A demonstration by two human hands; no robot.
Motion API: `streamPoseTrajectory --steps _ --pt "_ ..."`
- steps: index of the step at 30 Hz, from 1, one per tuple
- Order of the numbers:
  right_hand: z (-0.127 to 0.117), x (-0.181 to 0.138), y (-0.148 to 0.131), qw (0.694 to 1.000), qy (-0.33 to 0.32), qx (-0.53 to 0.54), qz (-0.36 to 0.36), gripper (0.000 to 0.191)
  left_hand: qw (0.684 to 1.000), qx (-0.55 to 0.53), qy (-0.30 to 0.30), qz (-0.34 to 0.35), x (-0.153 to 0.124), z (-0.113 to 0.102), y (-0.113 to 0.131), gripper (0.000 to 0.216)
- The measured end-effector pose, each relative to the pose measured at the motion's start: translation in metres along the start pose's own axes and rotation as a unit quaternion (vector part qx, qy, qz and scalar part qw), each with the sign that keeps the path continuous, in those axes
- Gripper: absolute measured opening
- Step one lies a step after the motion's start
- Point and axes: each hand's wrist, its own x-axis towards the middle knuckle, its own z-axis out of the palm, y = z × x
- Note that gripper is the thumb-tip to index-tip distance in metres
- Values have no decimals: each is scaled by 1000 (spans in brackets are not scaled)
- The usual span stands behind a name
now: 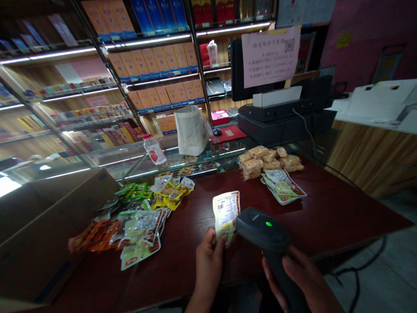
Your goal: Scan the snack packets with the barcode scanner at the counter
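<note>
Pinched by its lower edge, a flat snack packet [225, 209] with a printed barcode stands up in my left hand [210, 256]. My right hand [302, 274] is wrapped round the handle of a black barcode scanner [262, 228], whose green light is lit. The scanner's head is close to the packet's right side. Left of my hands, similar packets [143, 230] lie in a loose stack beside orange packets [100, 234], green packets [133, 190] and yellow packets [172, 193]. A few more flat packets [282, 186] lie to the right.
An open cardboard box [65, 217] stands at the left. Wrapped beige snacks [260, 160] are piled at the table's back, before a monitor [237, 71] bearing a paper notice [270, 56]. A white bag [191, 130] and a bottle [154, 150] stand on the glass counter.
</note>
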Motion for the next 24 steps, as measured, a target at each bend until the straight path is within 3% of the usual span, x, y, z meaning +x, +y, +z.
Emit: streamPoseTrajectory --steps 4,8,13,16,20,24 --pt "-3 -2 -2 999 28 36 0 43 997 -68 -20 -24 4 4 -2 35" --pt "-16 -4 -8 996 72 59 7 44 978 -177 -70 -88 15 23 7 46" --pt "-38 -10 -22 995 62 81 -20 51 940 -287 -148 -109 41 72 30 48" --pt "-46 -15 -29 987 98 117 -48 46 915 -325 -207 -117 61 106 46 44" --pt "-56 -21 -33 978 132 149 -60 51 922 -290 -220 -129 87 148 62 35" --pt "-70 -22 -32 979 127 153 -50 50 936 -245 -213 -136 109 173 67 30"
